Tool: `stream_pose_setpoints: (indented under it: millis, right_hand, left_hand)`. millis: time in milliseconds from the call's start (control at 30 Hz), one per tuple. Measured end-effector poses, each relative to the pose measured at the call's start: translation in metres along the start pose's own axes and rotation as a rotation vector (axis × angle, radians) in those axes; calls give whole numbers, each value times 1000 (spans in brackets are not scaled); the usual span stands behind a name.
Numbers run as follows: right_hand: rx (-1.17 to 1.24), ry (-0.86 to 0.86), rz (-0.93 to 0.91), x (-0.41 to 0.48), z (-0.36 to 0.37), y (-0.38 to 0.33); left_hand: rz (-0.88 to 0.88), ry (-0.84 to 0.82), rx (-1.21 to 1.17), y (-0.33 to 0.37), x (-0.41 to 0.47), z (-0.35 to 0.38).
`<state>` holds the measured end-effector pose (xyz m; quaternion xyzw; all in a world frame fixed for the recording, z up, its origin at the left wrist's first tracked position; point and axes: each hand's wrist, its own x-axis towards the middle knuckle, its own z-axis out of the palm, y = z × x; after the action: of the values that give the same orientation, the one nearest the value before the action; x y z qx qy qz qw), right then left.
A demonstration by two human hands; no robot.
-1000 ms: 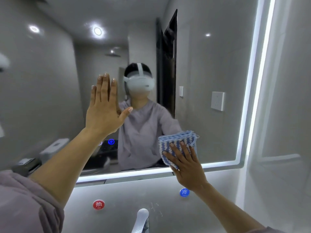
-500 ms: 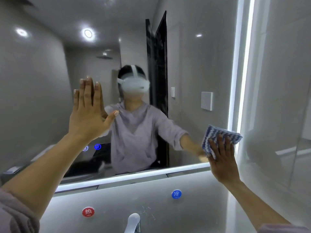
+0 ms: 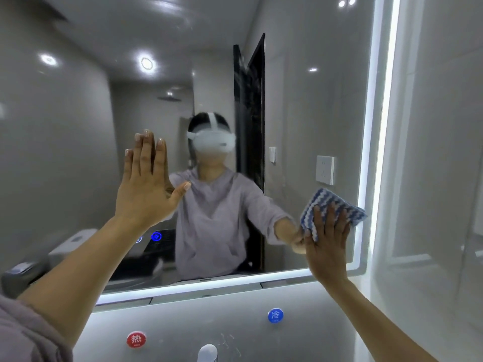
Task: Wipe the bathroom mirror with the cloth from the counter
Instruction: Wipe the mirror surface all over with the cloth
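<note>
Bathroom mirror [image 3: 300, 113]: right hand [image 3: 325, 246], fingers flat, presses the cloth [image 3: 337, 205] at 4 o'clock; left hand [image 3: 146, 186], spread flat at 9, probably braces.

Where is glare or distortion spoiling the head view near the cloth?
Head view: the glowing white light strip at the rectangular wall mirror's right edge blooms beside the blue-and-white striped cloth; ceiling spotlight reflections flare softly; the wide lens skews the frame; the right hand looks sharp.

Right hand [image 3: 326, 246] presses cloth [image 3: 332, 207] on mirror [image 3: 300, 100]; left hand [image 3: 146, 189] flat.
</note>
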<state>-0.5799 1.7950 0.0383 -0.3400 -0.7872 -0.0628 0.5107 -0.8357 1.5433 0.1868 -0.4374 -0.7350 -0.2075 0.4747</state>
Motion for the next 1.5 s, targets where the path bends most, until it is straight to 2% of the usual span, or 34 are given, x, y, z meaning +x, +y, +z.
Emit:
stream_pose_setpoints:
  millis: [100,267,467,567,700,867,1267,1500]
  right_hand:
    - [-16,27,-54,20,1,-34]
    - [-50,125,-258,39,6,-85]
    - [-104,97,-533,45,10,-145]
    - [-96,128,-580,50,11,-171]
    - [-124,144,-582,56,8,-172]
    - [-179,123,-693,69,-1,-150]
    - [-250,170,-470,109,-35,-34]
    - [-109,137,-136,115,-40,-15]
  left_hand:
    - [-5,0,5,1,-1,0]
    - [-10,1,3,1,-1,-1]
    - [2,-3,0,-1,-1,-2]
    - [5,-3,-1,-2,-1,-1]
    - [13,-8,-5,-1,-1,-1]
    - [16,0,-4,-2,-1,-2]
    - [6,6,1,0,-1,-3]
    - [2,11,11,-1,1,0]
